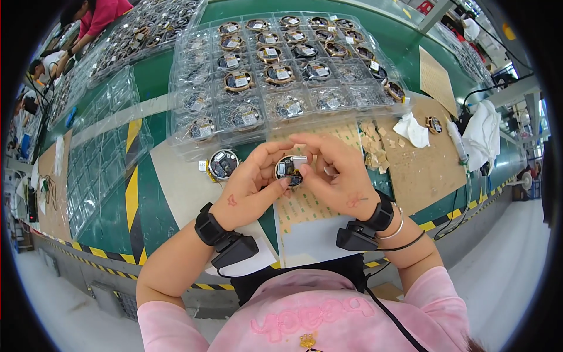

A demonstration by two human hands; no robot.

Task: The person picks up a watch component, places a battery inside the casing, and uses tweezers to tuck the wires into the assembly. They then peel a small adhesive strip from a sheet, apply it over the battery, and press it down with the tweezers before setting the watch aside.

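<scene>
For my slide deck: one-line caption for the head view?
Both hands, left hand and right hand, hold a small round part before clear trays.

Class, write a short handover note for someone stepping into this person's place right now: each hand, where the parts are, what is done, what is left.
Left hand: holds the small round part from the left, thumb and fingers on its rim.
Right hand: pinches a small white label at the part's top edge.
Another round part lies on the table left of the hands.
Clear trays behind hold many like parts; some front pockets look empty.
Sticker sheet lies under the hands; peeled scraps to the right.
Done: cannot tell which tray parts are labelled.
Left: the label on the held part does not look pressed down yet.
</scene>
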